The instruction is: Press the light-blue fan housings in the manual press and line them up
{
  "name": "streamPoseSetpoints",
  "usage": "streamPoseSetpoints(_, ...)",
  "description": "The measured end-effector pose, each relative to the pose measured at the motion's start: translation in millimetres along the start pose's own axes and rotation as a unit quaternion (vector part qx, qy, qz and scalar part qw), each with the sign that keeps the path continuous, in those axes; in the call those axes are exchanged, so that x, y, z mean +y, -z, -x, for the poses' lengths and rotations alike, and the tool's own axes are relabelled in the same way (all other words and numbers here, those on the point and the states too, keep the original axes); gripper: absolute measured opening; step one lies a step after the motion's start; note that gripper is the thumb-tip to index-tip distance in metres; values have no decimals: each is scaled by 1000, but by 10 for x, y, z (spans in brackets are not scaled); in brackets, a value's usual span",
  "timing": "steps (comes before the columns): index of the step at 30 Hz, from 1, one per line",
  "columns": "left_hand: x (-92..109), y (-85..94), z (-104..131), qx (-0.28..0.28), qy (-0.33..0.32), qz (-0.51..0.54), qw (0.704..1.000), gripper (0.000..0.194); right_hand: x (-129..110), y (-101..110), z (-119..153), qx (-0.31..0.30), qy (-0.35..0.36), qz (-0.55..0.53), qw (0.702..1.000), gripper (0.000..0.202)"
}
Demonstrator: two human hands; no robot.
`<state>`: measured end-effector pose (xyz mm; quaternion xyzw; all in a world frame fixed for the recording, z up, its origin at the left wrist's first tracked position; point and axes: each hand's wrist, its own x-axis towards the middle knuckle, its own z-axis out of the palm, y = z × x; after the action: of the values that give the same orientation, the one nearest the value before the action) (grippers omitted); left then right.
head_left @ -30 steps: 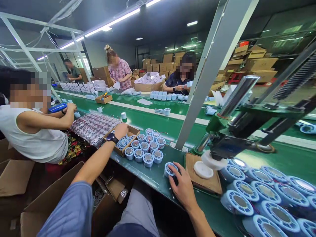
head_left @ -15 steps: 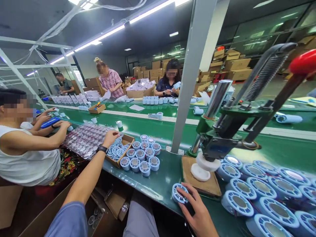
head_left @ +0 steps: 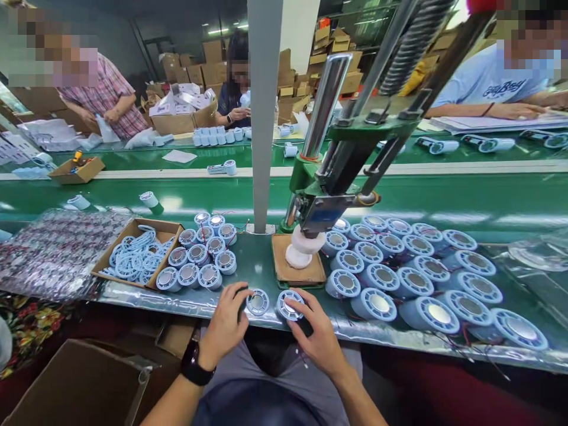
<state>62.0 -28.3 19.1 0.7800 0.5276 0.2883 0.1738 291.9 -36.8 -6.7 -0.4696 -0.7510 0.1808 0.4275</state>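
My left hand [head_left: 225, 322] is at the table's front edge, its fingers curled at the left rim of a light-blue ring-like piece [head_left: 257, 302]. Whether the centre of that piece is open or filled is hard to tell. Just to the right, my right hand [head_left: 316, 332] grips a light-blue round housing [head_left: 290, 305] with a metal disc in its top, fingers over the upper face and thumb at the near side. Behind the hands stands a hand press [head_left: 326, 207] with a white round pad above a white seat [head_left: 298, 258] on a brown board.
A cardboard box of blue rings [head_left: 142, 254] is at left, beside several housings [head_left: 197, 254]. More wired housings [head_left: 390, 272] crowd the right side. Bubble wrap [head_left: 57, 248] covers the far left. A grey post [head_left: 266, 118] rises behind. Co-workers sit or stand across the green belt [head_left: 186, 201].
My left hand has come from the ring box to the table front, beside my right hand. My right hand still holds the housing. The view has swung right.
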Motion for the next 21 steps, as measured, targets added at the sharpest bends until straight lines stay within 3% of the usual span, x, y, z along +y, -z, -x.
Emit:
streamPoseSetpoints(4,76,-41,-50,-15,57,-55,997,71,-6,11,21,11,-1,-4,1000,31)
streamPoseSetpoints(9,51,-50,-105,-53,-1,-19,998,90,-31,33,29,25,-3,6,1000,29)
streamPoseSetpoints(13,-10,-96,-154,-21,30,-37,999,69,-42,25,45,43,7,12,999,29)
streamPoseSetpoints(15,8,-100,-182,7,62,6,998,59,-60,-27,35,56,-5,12,998,33)
streamPoseSetpoints(18,133,-50,-218,32,111,120,986,71,-103,-177,-20,77,-27,10,997,46)
streamPoseSetpoints(21,322,-14,-241,23,105,156,982,82,-140,-362,-98,93,-27,6,995,52)
